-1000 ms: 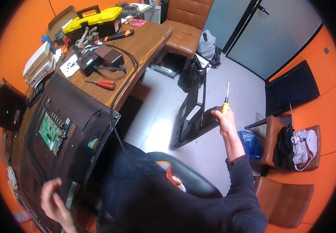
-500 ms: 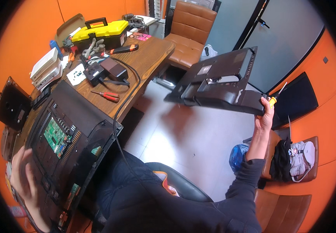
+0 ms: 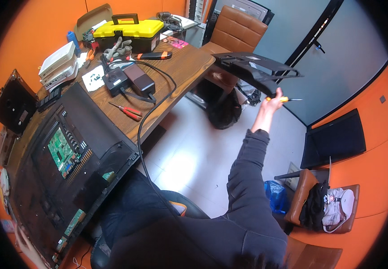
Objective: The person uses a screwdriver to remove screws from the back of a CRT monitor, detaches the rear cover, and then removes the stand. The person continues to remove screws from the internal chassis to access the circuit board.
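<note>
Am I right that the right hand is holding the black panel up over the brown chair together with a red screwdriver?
Not quite: the head view shows the right hand holding the black panel over the brown chair together with a yellow-handled screwdriver.

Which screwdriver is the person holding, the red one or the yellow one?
The yellow-handled screwdriver, up in the right hand beside the black panel. The red screwdriver lies untouched on the wooden desk.
</note>
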Demonstrator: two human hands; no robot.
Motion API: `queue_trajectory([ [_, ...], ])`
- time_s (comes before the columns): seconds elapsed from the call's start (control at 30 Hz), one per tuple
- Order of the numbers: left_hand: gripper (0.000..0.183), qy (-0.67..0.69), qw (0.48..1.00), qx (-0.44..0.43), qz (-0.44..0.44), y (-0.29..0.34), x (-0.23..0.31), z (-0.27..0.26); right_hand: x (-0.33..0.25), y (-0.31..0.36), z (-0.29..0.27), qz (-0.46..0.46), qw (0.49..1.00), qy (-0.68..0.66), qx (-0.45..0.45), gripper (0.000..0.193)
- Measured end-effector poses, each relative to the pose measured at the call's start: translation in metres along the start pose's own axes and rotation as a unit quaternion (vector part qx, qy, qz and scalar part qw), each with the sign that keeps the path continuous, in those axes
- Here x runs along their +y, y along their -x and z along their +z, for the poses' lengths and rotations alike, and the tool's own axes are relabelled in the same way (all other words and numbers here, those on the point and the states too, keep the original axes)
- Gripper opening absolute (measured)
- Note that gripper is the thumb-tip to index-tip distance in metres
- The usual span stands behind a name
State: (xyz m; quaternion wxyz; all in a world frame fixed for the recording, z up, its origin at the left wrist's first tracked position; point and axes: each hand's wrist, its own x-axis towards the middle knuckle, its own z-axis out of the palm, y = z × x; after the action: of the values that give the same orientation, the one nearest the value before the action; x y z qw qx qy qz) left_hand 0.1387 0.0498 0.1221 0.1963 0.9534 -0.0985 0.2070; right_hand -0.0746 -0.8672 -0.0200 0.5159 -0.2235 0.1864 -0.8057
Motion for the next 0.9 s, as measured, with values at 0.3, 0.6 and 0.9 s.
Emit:
queue_trajectory([
  [0.3,0.033,0.023,0.982,-0.083,-0.168,0.053,0.051,0.021,0.073,0.083,-0.161,0.276,0.929,0.087,0.231,0.037],
  [0.6,0.032,0.061,0.987,-0.105,-0.107,0.047,0.051,0.035,0.074,0.043,-0.109,0.292,0.953,-0.036,0.069,0.03],
  [0.9,0.028,0.11,0.987,-0.085,-0.082,0.061,0.046,0.065,0.034,-0.071,0.102,0.217,0.968,0.114,0.051,0.027],
])
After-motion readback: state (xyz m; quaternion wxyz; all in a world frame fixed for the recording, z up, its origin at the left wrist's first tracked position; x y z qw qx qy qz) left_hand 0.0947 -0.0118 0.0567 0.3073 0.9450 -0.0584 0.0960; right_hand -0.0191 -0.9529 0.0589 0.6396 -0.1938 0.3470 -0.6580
